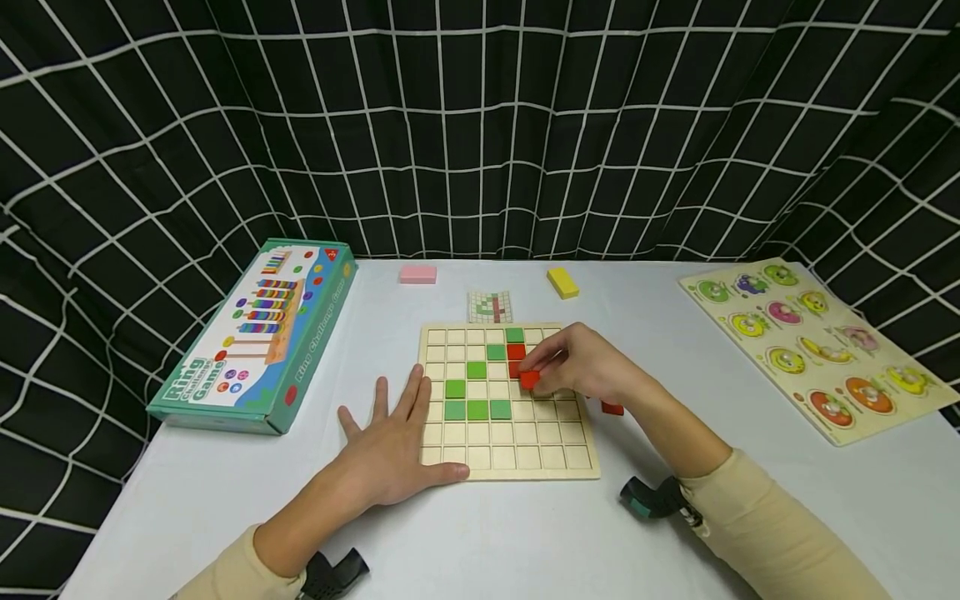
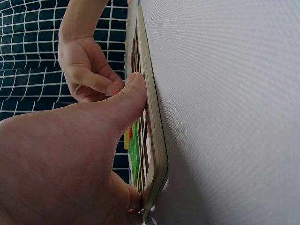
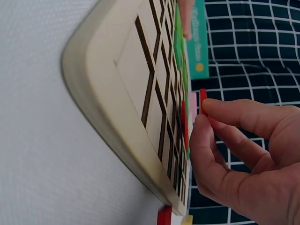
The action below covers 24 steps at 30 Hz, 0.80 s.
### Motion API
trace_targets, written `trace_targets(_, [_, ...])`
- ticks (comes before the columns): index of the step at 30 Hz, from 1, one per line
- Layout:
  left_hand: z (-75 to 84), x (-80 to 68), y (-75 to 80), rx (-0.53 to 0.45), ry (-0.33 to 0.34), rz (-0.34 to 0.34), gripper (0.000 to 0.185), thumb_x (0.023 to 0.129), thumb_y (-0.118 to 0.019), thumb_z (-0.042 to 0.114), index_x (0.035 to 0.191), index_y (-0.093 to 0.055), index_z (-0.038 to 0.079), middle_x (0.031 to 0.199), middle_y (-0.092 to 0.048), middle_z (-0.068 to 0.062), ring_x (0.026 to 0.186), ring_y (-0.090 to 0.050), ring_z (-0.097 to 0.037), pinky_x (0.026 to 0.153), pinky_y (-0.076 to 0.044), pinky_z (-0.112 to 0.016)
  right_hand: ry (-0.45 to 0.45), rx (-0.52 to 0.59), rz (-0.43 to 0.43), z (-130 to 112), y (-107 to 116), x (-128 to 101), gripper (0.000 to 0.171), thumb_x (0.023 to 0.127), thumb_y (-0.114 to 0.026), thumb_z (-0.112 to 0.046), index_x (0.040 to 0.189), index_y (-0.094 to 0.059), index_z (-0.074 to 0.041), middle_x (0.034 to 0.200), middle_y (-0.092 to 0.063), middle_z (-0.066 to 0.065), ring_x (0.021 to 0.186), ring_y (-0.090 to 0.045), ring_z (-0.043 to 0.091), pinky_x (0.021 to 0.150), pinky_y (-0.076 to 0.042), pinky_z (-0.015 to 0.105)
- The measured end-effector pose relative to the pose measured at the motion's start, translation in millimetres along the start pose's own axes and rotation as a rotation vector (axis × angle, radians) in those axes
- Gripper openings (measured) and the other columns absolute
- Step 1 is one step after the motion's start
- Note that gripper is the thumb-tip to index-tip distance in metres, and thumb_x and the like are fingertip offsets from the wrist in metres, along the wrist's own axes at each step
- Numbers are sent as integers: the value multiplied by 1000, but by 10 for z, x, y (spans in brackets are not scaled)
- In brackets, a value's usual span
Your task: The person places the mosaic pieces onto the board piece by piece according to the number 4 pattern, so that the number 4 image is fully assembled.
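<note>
We pinched a red tile (image 1: 529, 379) in our right hand (image 1: 581, 367) above the grid board (image 1: 525, 467); our left hand (image 1: 390, 446), fingers spread flat, steadied it against sliding.

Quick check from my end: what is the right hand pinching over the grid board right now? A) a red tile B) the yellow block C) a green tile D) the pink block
A: the right hand pinches a red tile just above the grid board.

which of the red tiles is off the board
The red tile lying on the white table beside the wooden board's right edge. Two others sit in board cells, and the right hand pinches one above the board.
</note>
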State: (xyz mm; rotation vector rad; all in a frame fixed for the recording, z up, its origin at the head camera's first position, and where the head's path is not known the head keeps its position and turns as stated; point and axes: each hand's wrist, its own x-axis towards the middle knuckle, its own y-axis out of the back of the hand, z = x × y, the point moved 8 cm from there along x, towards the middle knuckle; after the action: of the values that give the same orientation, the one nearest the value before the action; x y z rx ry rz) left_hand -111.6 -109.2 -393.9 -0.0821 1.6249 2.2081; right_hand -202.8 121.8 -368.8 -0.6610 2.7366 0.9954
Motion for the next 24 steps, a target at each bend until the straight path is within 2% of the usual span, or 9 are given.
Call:
trace_targets(12, [3,-2,-1,1,6,-4,127,81,-69,80,168,-12,7,177,0,-7,157,-4,-56,101,-5,-94,3,-13,-3,-57,-105,13,27,76,-82,5,101,-81,-8,93,-72,8,87,-62,20,78,-53,29])
trace_targets(24, [4,-5,-1,5,5,-2,127,81,-69,80,168,-12,7,177,-1,-7,157,-5,-56,101,-6,-94,-32,-29,-10,-37,-140,52,26,76,-83,6,98,-81,-8,92,-70,8,87,-61,20,77,-53,28])
